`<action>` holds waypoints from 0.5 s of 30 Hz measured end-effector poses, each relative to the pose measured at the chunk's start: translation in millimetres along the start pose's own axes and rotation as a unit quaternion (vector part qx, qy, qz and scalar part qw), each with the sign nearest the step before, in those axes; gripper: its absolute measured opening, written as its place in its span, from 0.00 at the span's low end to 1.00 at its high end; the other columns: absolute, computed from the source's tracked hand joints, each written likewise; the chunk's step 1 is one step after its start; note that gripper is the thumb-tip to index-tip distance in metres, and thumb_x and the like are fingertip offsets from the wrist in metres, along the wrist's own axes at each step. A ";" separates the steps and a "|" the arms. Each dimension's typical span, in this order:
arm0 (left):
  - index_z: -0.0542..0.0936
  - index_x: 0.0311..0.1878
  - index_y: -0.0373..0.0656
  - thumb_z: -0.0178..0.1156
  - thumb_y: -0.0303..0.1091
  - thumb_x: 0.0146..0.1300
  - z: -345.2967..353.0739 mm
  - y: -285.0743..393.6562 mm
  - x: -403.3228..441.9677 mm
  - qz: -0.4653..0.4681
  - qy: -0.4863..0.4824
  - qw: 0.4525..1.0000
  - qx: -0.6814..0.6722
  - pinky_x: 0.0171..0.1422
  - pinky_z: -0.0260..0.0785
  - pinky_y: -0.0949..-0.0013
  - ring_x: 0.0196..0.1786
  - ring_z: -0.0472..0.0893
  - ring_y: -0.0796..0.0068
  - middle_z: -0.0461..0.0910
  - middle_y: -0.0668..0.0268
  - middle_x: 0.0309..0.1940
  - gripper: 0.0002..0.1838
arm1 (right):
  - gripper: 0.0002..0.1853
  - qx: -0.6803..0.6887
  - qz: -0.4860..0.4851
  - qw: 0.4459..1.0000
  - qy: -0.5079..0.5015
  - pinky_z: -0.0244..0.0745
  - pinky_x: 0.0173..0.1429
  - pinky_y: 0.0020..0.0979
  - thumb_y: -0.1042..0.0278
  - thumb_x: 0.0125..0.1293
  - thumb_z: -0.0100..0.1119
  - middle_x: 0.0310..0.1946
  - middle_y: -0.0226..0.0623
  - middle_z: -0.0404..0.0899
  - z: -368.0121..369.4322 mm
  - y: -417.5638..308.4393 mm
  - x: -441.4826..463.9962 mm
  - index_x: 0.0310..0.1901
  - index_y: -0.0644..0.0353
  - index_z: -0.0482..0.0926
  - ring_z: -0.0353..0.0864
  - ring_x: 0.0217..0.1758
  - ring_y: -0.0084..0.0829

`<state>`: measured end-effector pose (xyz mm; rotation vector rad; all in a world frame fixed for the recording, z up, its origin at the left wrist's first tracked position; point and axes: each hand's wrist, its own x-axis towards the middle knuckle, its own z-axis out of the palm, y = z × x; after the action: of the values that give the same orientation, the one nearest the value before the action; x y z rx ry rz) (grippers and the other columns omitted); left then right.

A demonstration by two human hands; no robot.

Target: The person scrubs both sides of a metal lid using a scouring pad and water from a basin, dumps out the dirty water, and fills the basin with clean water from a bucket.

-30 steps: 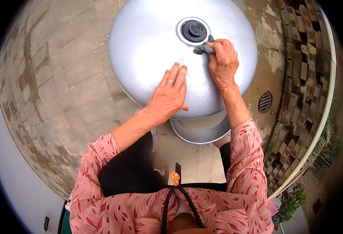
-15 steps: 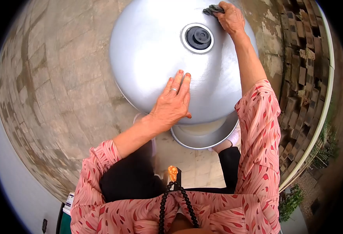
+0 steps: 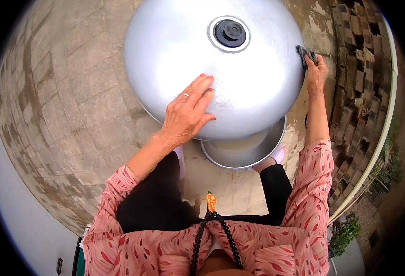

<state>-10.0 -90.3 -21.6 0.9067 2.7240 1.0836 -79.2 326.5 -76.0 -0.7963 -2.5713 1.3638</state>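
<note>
A large domed silver pot lid (image 3: 175,50) with a black knob (image 3: 230,33) in a pale ring fills the upper middle of the view. My left hand (image 3: 187,110) rests on its near side, fingers stretched out and holding nothing. At the lid's right edge, my right hand (image 3: 317,71) is closed round a dark, wet-looking cloth (image 3: 307,56), which touches the rim. Below the lid stands a wide metal basin (image 3: 257,158) with cloudy liquid in it, partly hidden by the lid.
Stone paving (image 3: 78,92) spreads around me. Stacked bricks (image 3: 354,92) line the right side beside a pale edge. A green plant (image 3: 345,234) grows at lower right. My feet in light shoes are beside the basin.
My right hand has moved with the cloth from the lid's far top down to its right edge. My left hand has shifted slightly left, and the lid appears a little higher and further left.
</note>
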 end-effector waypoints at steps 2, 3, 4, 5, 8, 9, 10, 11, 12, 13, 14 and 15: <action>0.74 0.56 0.34 0.72 0.35 0.48 -13.3 -20.5 -8.6 -0.074 0.107 0.991 0.031 0.68 0.65 0.55 0.69 0.65 0.49 0.66 0.49 0.65 0.31 | 0.16 0.076 0.136 0.983 0.095 0.72 0.42 0.33 0.65 0.62 0.66 0.40 0.34 0.82 -1.5 16.5 -6.4 0.47 0.66 0.78 0.78 0.40 0.27; 0.73 0.58 0.34 0.70 0.35 0.54 -18.4 -37.0 -16.4 -0.115 0.163 0.978 0.060 0.68 0.65 0.55 0.71 0.64 0.50 0.64 0.49 0.67 0.30 | 0.18 0.112 0.205 0.962 0.143 0.72 0.40 0.33 0.65 0.63 0.65 0.40 0.34 0.82 -1.9 25.9 -10.6 0.50 0.67 0.76 0.77 0.40 0.26; 0.70 0.60 0.35 0.69 0.41 0.56 -24.5 -49.4 -23.1 -0.199 0.174 0.963 0.045 0.68 0.63 0.53 0.72 0.61 0.50 0.62 0.49 0.68 0.32 | 0.24 0.150 0.252 0.947 0.129 0.74 0.40 0.36 0.64 0.64 0.64 0.45 0.36 0.81 -2.3 40.0 -11.4 0.58 0.66 0.71 0.78 0.41 0.29; 0.68 0.62 0.35 0.68 0.48 0.58 -30.8 -61.1 -30.1 -0.280 0.186 0.941 0.032 0.69 0.62 0.51 0.73 0.59 0.50 0.59 0.49 0.70 0.36 | 0.25 0.208 0.260 0.937 0.107 0.75 0.40 0.38 0.64 0.64 0.64 0.47 0.38 0.80 -2.1 56.6 -11.8 0.59 0.65 0.69 0.79 0.42 0.31; 0.62 0.67 0.35 0.66 0.58 0.57 -28.4 -91.8 -52.4 -0.492 0.160 0.834 -0.191 0.65 0.63 0.44 0.70 0.61 0.46 0.60 0.42 0.66 0.45 | 0.27 0.332 0.286 0.897 0.052 0.76 0.44 0.43 0.65 0.64 0.63 0.52 0.42 0.76 -0.6 88.8 -7.1 0.62 0.64 0.67 0.78 0.47 0.35; 0.62 0.67 0.35 0.66 0.59 0.56 -28.4 -88.1 -49.8 -0.522 0.145 0.795 -0.271 0.63 0.63 0.40 0.70 0.62 0.46 0.60 0.42 0.66 0.46 | 0.27 0.336 0.305 0.890 0.043 0.76 0.46 0.45 0.65 0.63 0.64 0.53 0.43 0.75 -3.4 92.6 -5.7 0.62 0.63 0.67 0.78 0.50 0.36; 0.61 0.68 0.35 0.67 0.59 0.55 -27.4 -84.7 -47.5 -0.551 0.124 0.747 -0.351 0.62 0.64 0.37 0.69 0.63 0.46 0.60 0.43 0.66 0.47 | 0.29 0.315 0.314 0.893 0.076 0.76 0.49 0.46 0.65 0.63 0.64 0.54 0.44 0.75 -0.1 105.9 1.8 0.63 0.62 0.66 0.77 0.52 0.37; 0.62 0.68 0.35 0.67 0.59 0.55 -27.9 -87.1 -48.4 -0.537 0.114 0.752 -0.365 0.60 0.64 0.36 0.69 0.64 0.47 0.61 0.43 0.66 0.47 | 0.30 0.293 0.323 0.893 0.109 0.75 0.52 0.47 0.65 0.62 0.64 0.55 0.46 0.74 1.7 117.0 3.1 0.63 0.62 0.65 0.76 0.55 0.39; 0.62 0.67 0.35 0.68 0.58 0.55 -30.7 -95.9 -52.7 -0.524 0.104 0.756 -0.379 0.58 0.65 0.35 0.68 0.65 0.47 0.62 0.44 0.65 0.46 | 0.32 0.298 0.318 0.891 0.126 0.73 0.55 0.46 0.65 0.61 0.65 0.57 0.48 0.73 3.4 105.3 -6.2 0.64 0.64 0.63 0.74 0.57 0.39; 0.63 0.67 0.36 0.68 0.57 0.55 -33.1 -104.2 -54.6 -0.510 0.097 0.760 -0.390 0.56 0.66 0.34 0.67 0.66 0.48 0.63 0.44 0.65 0.46 | 0.35 0.306 0.311 0.889 0.140 0.71 0.59 0.44 0.65 0.60 0.65 0.58 0.51 0.71 10.7 89.1 -13.4 0.65 0.66 0.61 0.72 0.60 0.39; 0.64 0.67 0.35 0.69 0.57 0.54 -34.9 -109.6 -55.0 -0.509 0.091 0.766 -0.382 0.56 0.67 0.36 0.66 0.67 0.49 0.64 0.45 0.64 0.46 | 0.18 0.311 0.285 0.889 0.179 0.73 0.48 0.38 0.67 0.60 0.64 0.44 0.42 0.75 18.2 84.1 -21.3 0.48 0.63 0.71 0.74 0.46 0.34; 0.64 0.66 0.35 0.69 0.57 0.54 -37.0 -114.8 -55.3 -0.509 0.087 0.771 -0.371 0.55 0.68 0.38 0.65 0.68 0.51 0.66 0.46 0.63 0.45 | 0.04 0.316 0.259 0.887 0.215 0.74 0.38 0.33 0.70 0.61 0.62 0.30 0.34 0.79 24.2 82.5 -27.9 0.32 0.60 0.80 0.75 0.31 0.29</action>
<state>-31.8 -209.2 -76.2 -0.7348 1.9348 1.6655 -31.4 332.1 -152.5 -1.4816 -1.4791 1.7523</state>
